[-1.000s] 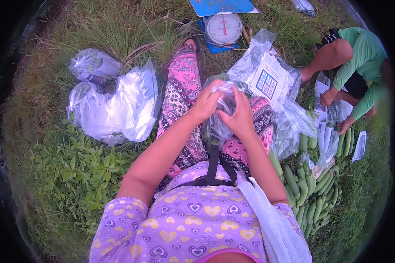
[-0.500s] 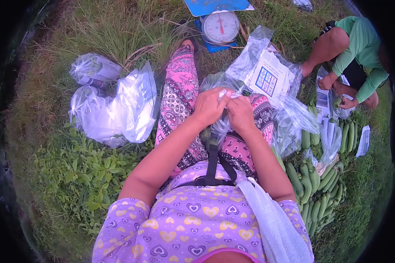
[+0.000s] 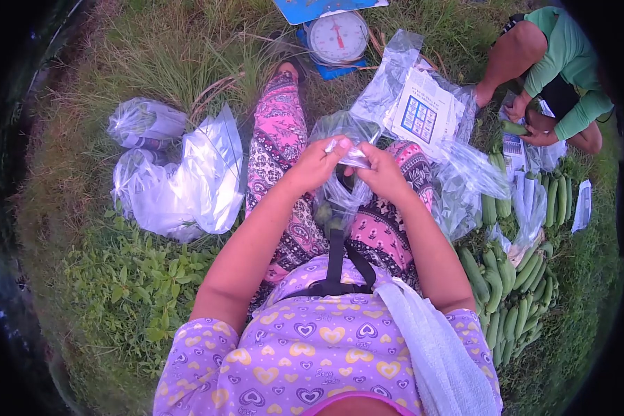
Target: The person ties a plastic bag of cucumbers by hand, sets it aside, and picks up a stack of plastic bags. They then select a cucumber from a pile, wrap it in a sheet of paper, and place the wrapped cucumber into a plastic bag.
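Note:
Between my legs stands a clear plastic bag (image 3: 341, 197) with green produce dimly visible inside. My left hand (image 3: 315, 165) pinches the gathered plastic at its top from the left. From the right, my right hand (image 3: 383, 173) grips the same edge, fingers closed on it. A short stretch of plastic is pulled taut between the two hands. What the bag holds is partly hidden by my hands and the shiny film.
Filled plastic bags (image 3: 211, 177) lie to the left. A dial scale (image 3: 338, 38) stands ahead, near printed paper sheets (image 3: 423, 114). Long green gourds (image 3: 513, 298) are piled at right. A co-worker in a green sleeve (image 3: 581, 114) crouches far right, holding a green gourd (image 3: 514, 128).
My hands have moved slightly apart, stretching the bag's top between them. The co-worker's hands have shifted, and the gourd they hold shows more clearly. The view has tilted a little.

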`<action>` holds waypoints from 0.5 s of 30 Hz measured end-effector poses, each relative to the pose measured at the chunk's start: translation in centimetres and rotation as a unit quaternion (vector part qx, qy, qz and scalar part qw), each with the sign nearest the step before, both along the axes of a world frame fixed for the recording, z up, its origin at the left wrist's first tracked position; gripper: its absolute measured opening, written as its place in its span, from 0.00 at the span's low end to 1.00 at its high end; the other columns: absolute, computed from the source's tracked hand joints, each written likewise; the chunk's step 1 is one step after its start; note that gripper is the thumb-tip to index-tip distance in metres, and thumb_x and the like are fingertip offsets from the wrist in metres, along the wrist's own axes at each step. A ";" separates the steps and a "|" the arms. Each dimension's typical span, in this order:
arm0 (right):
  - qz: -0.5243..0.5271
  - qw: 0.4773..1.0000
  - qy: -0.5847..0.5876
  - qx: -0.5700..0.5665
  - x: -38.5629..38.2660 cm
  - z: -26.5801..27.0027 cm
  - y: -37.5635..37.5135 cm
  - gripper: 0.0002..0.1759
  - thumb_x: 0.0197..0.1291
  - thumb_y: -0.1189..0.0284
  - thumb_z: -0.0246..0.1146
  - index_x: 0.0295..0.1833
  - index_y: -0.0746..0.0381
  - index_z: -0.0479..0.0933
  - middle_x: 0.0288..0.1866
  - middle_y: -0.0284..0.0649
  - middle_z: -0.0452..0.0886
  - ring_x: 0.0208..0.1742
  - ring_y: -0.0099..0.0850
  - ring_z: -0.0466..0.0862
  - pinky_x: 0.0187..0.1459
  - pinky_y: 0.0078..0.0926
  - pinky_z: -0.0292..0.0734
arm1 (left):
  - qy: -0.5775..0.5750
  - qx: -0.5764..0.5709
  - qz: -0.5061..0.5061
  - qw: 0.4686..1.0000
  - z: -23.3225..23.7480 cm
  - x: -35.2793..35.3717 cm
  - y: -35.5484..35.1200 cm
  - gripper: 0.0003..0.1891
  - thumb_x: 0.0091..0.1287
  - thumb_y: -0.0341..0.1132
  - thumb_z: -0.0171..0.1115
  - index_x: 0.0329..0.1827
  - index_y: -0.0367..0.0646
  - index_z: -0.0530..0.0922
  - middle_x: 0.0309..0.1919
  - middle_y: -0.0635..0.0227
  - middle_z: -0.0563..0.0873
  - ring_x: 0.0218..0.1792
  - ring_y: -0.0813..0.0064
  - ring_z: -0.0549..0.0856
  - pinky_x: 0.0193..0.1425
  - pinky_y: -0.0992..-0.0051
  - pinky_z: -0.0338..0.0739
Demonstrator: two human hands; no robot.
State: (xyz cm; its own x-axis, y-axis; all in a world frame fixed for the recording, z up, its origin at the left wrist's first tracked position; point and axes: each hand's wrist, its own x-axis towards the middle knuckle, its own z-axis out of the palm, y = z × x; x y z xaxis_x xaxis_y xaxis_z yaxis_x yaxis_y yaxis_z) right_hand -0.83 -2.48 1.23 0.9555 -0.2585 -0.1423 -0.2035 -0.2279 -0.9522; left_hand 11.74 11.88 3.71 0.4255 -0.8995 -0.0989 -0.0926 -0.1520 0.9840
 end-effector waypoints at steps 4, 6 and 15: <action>0.076 0.994 0.053 0.053 0.5 1.3 -1.5 0.14 0.51 0.83 0.54 0.45 0.65 0.75 0.34 0.33 0.82 0.37 0.20 0.79 0.40 0.20 0.73 | -0.106 -0.051 -0.085 0.989 -0.5 1.3 0.0 0.14 0.72 0.42 0.56 0.38 0.39 0.81 0.29 0.69 0.79 0.33 0.73 0.79 0.41 0.73 0.73; 0.100 0.992 0.076 0.027 0.8 0.9 -2.2 0.14 0.52 0.83 0.54 0.45 0.65 0.75 0.34 0.33 0.81 0.36 0.21 0.80 0.40 0.20 0.73 | -0.165 -0.040 -0.099 0.981 0.1 1.1 0.3 0.09 0.67 0.37 0.62 0.36 0.40 0.82 0.27 0.68 0.79 0.32 0.71 0.79 0.39 0.73 0.73; -0.006 0.978 0.073 0.196 0.8 2.4 -1.8 0.14 0.62 0.64 0.61 0.38 0.67 0.79 0.30 0.34 0.83 0.31 0.20 0.78 0.35 0.22 0.72 | -0.516 -0.121 0.084 0.844 0.8 -0.6 -0.7 0.09 0.46 0.31 0.69 0.26 0.48 0.74 0.26 0.69 0.78 0.31 0.66 0.79 0.36 0.66 0.71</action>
State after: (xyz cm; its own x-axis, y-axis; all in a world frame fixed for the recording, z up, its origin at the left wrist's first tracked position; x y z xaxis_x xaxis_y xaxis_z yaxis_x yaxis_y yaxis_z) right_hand 0.01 -4.28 3.63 0.9147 -0.1686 -0.3672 -0.3440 0.1520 -0.9266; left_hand 11.13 11.15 4.48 0.2965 -0.7585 0.5803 -0.9162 -0.0545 0.3970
